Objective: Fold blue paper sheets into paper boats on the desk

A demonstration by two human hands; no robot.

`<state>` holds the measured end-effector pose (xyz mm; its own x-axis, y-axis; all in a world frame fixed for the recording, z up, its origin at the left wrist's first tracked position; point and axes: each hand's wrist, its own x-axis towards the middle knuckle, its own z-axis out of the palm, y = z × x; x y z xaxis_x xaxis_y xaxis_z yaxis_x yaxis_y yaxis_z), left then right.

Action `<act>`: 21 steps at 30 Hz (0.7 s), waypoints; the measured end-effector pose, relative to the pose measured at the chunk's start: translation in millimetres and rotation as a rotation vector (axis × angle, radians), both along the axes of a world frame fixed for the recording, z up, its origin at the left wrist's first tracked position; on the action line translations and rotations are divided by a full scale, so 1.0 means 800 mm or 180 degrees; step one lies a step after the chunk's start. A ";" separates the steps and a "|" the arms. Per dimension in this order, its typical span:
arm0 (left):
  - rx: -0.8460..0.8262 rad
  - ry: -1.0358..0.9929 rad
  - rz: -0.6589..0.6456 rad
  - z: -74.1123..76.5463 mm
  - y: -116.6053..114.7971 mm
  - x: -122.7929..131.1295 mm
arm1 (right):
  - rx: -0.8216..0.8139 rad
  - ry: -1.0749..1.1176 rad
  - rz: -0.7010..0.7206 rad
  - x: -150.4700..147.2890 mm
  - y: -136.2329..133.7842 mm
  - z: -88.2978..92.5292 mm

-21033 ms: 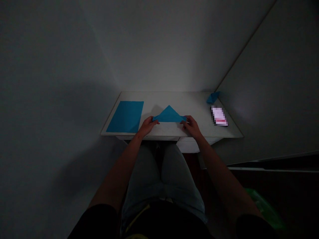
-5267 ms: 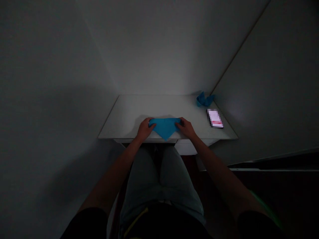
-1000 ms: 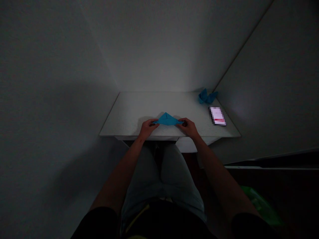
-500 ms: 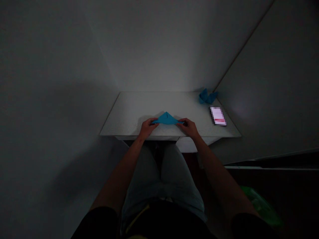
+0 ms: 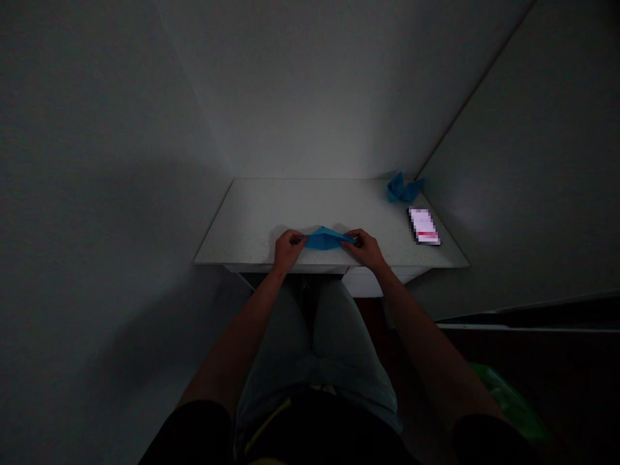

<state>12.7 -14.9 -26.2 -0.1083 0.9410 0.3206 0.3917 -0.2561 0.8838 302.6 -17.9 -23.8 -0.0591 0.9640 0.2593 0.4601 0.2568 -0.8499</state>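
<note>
Both arms (image 5: 237, 339) (image 5: 426, 332) reach forward, angled inward, the two hands (image 5: 287, 250) (image 5: 367, 250) level, apart, each pinching

A white desk (image 5: 271, 206) backs onto a pale wall (image 5: 310, 97), with a drawer (image 5: 365, 284) under its front edge. A phone (image 5: 425, 226) lies near its right end – screen lit, the display pixelated. Just behind sit two blue paper shapes (image 5: 396, 188), side by side in the far corner. Lower right, on the dark floor (image 5: 581, 381), is something green (image 5: 513, 403) – too dim to make out.
</note>
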 end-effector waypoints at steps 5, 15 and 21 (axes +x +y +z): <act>-0.0217 0.0083 -0.0525 0.001 -0.004 0.003 | 0.0391 0.0021 -0.0228 -0.022 0.012 0.003; -0.0211 0.1242 -0.0585 0.012 -0.011 0.003 | 0.1040 -0.1668 0.1164 -0.060 0.018 0.017; -0.0051 0.1936 -0.0375 0.024 -0.016 0.008 | 0.0844 -0.1886 0.0604 -0.034 0.003 -0.001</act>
